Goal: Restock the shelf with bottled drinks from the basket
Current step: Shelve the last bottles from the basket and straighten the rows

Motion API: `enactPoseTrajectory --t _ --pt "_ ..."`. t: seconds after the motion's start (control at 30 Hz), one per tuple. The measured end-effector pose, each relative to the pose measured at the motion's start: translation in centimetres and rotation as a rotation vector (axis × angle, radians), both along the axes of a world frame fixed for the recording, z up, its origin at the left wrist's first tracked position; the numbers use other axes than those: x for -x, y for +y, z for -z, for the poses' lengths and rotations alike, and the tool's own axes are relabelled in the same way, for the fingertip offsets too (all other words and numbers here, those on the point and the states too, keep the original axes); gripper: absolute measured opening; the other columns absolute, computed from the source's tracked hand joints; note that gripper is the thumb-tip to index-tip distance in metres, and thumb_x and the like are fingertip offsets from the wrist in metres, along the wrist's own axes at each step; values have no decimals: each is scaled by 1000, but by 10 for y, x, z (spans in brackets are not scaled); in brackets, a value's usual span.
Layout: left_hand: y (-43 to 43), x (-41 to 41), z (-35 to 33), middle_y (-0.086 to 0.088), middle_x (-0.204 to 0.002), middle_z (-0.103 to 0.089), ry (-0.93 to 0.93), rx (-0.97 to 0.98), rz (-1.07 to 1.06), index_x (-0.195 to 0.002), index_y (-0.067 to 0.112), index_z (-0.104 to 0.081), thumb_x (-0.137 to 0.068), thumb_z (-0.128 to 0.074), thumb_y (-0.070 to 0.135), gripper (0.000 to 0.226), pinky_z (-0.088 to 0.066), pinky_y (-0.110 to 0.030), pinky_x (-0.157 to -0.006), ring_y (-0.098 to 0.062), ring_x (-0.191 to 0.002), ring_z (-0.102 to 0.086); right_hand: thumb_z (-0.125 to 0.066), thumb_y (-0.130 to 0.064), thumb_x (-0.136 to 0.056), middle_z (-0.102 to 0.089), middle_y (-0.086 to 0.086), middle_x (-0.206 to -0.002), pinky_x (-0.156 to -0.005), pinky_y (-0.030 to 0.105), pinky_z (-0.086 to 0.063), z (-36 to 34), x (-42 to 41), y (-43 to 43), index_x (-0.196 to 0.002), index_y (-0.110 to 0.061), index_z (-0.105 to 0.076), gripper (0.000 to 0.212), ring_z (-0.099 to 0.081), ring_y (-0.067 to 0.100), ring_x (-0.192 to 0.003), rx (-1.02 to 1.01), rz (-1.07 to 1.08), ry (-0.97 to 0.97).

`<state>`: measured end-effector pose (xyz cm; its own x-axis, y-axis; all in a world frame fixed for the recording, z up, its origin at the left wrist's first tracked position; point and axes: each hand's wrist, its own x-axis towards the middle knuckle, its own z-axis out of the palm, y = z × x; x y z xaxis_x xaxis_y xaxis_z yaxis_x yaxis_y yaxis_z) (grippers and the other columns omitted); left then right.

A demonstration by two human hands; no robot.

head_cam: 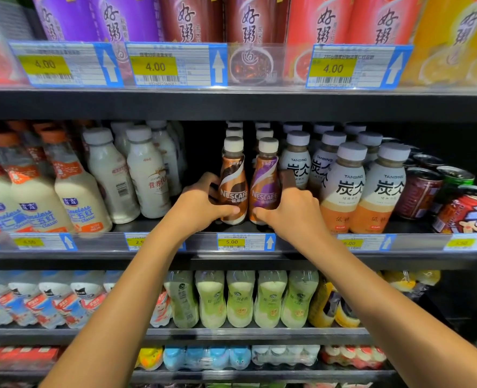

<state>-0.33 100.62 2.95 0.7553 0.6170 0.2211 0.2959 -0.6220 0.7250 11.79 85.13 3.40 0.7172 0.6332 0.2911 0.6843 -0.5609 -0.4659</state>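
Two Nescafe bottles stand upright side by side at the front of the middle shelf (pixel 237 254). My left hand (pixel 201 205) grips the brown-labelled bottle (pixel 233 175) from its left, thumb across the lower label. My right hand (pixel 293 210) grips the purple-labelled bottle (pixel 265 177) from its right, thumb on its base. More white-capped bottles of the same kind stand in rows behind them. The basket is out of view.
Left of the Nescafe rows is a dark gap, then white milk drink bottles (pixel 147 175). Tanbing coffee bottles (pixel 343 189) stand close on the right, then cans (pixel 466 208). Boxed porridge fills the shelf above; green tea bottles (pixel 240 298) fill the one below.
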Motion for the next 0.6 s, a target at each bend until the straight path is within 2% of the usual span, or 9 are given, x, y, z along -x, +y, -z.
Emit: enactPoseTrajectory --t 0.1,0.37,0.47,0.6 --pt "0 0 0 2 -103 -68 0 -11 3 -123 18 -52 -77 -84 29 57 -42 -8 -55 1 -82 -61 -75 -53 -79 -55 0 -83 -67 31 -41 1 -1 1 -77 -19 -51 42 -55 25 -80 -12 -13 -2" --pt "-1 0 2 4 -102 -67 1 -23 -4 -122 18 -51 -77 -84 31 58 -41 -11 -59 2 -82 -60 -74 -52 -80 -52 1 -80 -68 31 -38 2 0 1 -75 -17 -51 42 -47 24 -79 -12 0 -14" --pt "-1 0 1 2 -102 -67 -2 -27 -16 -121 18 -52 -75 -84 32 58 -44 -15 -62 -4 -84 -62 -74 -52 -80 -54 1 -82 -68 31 -40 2 1 1 -74 -18 -50 42 -53 27 -82 -9 4 -14" --pt "-2 1 0 3 -102 -66 7 -20 -16 -121 18 -51 -76 -84 32 57 -43 -14 -60 -3 -82 -60 -74 -52 -79 -65 7 -93 -70 32 -45 3 2 3 -84 -16 -58 40 -61 31 -91 -8 6 3"
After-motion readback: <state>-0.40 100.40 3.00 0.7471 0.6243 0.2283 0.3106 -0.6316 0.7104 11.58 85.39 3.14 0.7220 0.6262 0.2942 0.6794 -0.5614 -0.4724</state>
